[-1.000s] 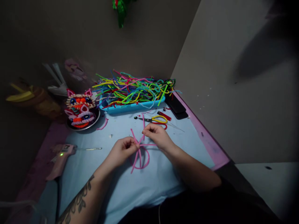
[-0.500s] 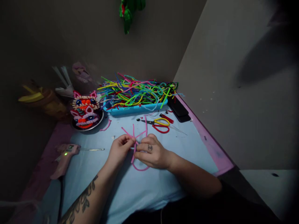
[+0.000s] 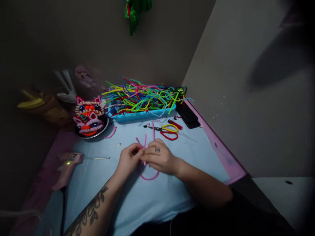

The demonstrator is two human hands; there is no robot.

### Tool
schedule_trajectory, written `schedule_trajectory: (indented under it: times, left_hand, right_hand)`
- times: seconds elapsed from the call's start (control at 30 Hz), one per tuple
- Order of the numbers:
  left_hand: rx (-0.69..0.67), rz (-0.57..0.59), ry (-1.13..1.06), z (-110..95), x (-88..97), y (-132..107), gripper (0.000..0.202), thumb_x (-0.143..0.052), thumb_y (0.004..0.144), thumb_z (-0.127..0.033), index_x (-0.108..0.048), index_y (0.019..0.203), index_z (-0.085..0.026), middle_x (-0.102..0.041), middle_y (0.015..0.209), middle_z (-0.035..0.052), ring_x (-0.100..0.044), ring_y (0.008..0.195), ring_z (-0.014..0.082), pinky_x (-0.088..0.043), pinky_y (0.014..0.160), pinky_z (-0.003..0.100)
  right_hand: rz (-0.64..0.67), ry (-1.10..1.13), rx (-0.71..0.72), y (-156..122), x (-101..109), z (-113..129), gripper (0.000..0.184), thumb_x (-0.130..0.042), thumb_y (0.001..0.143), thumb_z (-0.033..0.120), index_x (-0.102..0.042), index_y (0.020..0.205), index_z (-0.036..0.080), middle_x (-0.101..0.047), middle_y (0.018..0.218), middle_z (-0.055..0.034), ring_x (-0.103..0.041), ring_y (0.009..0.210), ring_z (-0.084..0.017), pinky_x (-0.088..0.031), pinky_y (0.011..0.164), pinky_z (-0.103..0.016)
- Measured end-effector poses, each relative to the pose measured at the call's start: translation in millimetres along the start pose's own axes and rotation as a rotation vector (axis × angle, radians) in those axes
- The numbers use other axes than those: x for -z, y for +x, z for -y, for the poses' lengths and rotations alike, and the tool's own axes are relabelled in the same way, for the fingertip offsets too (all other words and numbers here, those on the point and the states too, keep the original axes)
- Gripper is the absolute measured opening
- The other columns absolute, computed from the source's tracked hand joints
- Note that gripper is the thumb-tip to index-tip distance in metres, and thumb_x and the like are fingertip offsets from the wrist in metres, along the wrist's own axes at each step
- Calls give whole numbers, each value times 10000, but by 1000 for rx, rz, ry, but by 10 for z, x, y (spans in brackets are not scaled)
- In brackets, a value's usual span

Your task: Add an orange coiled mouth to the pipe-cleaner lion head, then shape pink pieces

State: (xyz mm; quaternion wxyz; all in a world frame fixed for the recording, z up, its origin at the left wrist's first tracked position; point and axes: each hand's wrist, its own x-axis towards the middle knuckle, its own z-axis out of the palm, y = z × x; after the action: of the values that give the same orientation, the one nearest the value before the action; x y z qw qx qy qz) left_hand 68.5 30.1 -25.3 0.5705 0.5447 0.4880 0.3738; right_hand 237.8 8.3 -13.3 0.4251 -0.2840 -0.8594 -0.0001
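My left hand [image 3: 131,156] pinches a cluster of pink pipe cleaners [image 3: 140,142] between thumb and fingertips. Pressed against it from the other side, my right hand [image 3: 159,156] is closed on the same cluster. Several pink ends stick up beyond my fingers, while the crossing point is hidden by them. Under my hands a curved pink pipe cleaner [image 3: 149,179] loops on the light blue cloth. Another straight pink length [image 3: 153,131] lies behind my right hand, near scissors [image 3: 161,129] with one yellow and one red handle.
A blue tray [image 3: 145,116] heaped with coloured pipe cleaners stands at the back. Left of it, a metal bowl [image 3: 100,132] holds fuzzy animal-face pieces. A pink glue gun [image 3: 69,170] with a lit green light lies at left; a black phone [image 3: 188,114] lies at back right.
My hands have come closer together, the right moving slightly up and left. The pink ends have shifted and bunched; the lower end that stuck out toward me is now mostly covered.
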Motion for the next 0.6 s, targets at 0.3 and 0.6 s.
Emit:
schedule_trajectory:
  times: [0.3, 0.6]
  left_hand:
    - [-8, 254, 42, -75, 22, -47, 237, -730, 727, -389, -672, 672, -166, -602, 612, 14, -496, 588, 138, -373, 574, 253]
    - [81, 112, -213, -121, 4, -37, 253, -791, 668, -379, -645, 643, -175, -577, 559, -12, -468, 521, 109, -366, 545, 233]
  right_hand:
    - [-71, 494, -748, 32, 86, -250, 258, -726, 801, 387, -662, 671, 174, -642, 721, -19, -587, 748, -161, -438, 734, -317]
    - [-149, 1149, -995, -20, 27, -273, 704, -567, 708, 797, -679, 988, 161, -684, 910, -87, -596, 742, -158, -448, 615, -267]
